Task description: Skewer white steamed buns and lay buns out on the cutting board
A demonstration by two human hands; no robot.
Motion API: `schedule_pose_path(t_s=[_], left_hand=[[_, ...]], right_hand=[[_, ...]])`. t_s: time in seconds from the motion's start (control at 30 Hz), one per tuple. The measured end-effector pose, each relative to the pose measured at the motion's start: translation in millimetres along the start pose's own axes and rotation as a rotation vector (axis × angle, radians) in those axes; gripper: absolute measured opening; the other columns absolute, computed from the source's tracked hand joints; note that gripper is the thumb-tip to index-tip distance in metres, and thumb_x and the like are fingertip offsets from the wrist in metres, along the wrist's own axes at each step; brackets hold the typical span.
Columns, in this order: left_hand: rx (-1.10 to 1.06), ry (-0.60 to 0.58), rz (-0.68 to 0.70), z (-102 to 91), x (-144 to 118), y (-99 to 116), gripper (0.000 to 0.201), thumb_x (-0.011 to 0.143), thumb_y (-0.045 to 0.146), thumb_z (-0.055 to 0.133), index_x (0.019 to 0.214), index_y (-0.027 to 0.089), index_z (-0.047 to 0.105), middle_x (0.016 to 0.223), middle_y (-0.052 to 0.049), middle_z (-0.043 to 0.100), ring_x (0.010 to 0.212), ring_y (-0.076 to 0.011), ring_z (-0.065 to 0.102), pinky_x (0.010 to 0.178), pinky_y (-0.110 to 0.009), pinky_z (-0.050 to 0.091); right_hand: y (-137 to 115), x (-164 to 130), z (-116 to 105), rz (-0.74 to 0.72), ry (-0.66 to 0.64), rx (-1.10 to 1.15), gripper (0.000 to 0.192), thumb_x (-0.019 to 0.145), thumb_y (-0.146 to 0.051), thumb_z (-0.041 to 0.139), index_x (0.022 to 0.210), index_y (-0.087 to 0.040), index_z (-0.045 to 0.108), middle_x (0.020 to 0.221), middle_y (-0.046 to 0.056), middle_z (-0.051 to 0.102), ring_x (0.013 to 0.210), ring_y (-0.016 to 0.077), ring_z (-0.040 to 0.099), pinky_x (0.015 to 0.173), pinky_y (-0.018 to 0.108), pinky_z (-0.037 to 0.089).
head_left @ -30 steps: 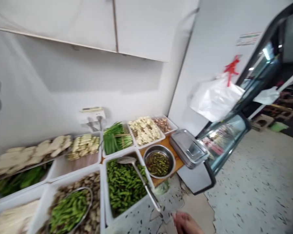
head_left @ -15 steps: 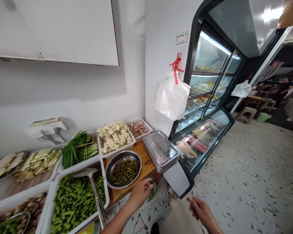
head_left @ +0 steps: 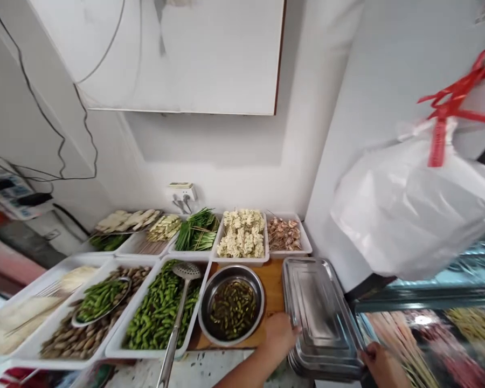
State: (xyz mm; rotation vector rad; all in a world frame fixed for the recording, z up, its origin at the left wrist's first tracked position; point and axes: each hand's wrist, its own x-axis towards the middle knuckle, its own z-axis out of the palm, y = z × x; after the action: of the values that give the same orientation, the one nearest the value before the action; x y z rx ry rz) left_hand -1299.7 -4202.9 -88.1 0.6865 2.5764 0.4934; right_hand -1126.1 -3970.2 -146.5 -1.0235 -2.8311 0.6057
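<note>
A stack of rectangular stainless steel trays [head_left: 321, 307] sits at the right end of the wooden counter, and my hands are at its two sides. My left hand [head_left: 278, 337] reaches the near left edge; its fingers are blurred and partly hidden, so their grip is unclear. My right hand [head_left: 383, 366] is at the near right corner with its fingers curled against the tray rim. Just left of my left hand stands a round steel bowl [head_left: 202, 310] of green pods in dark liquid. Beside it is a white tub of edamame [head_left: 157, 312] with a slotted ladle [head_left: 180, 312] across it.
Behind are tubs of cauliflower skewers [head_left: 242, 234], brown skewered pieces [head_left: 283, 234] and green chives [head_left: 198, 229]. Peanuts [head_left: 68, 337] fill a tub at left. A white plastic bag [head_left: 412, 205] hangs at right, before a glass display case [head_left: 428, 302]. A white cabinet [head_left: 178, 59] overhangs the counter.
The view has swung left and moved closer to the counter. Both hands, earlier apart in the air over the floor, have come to the two sides of the steel tray stack.
</note>
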Motion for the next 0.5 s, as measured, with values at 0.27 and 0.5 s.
schedule_pose_path(t_s=[0.27, 0.5], left_hand=[[0.008, 0.066, -0.039, 1.7, -2, 13, 0.034, 0.078, 0.033, 0.045, 0.092, 0.013, 0.068, 0.093, -0.014, 0.065, 0.092, -0.0264, 0.060, 0.082, -0.035, 0.045], [-0.137, 0.195, -0.055, -2.0, -11, 17, 0.030, 0.078, 0.039, 0.051, 0.081, 0.013, 0.066, 0.083, -0.010, 0.065, 0.081, -0.0204, 0.060, 0.071, -0.028, 0.042]], right_hand=[[-3, 10, -28, -0.140, 0.044, -0.149, 0.018, 0.074, -0.032, 0.045, 0.060, -0.020, 0.046, 0.060, 0.013, 0.061, 0.061, 0.0284, 0.061, 0.056, 0.035, 0.036], [-30, -5, -49, 0.140, -0.336, 0.870, 0.027, 0.067, -0.045, 0.053, 0.060, -0.020, 0.048, 0.059, 0.002, 0.058, 0.057, 0.0176, 0.057, 0.054, 0.027, 0.041]])
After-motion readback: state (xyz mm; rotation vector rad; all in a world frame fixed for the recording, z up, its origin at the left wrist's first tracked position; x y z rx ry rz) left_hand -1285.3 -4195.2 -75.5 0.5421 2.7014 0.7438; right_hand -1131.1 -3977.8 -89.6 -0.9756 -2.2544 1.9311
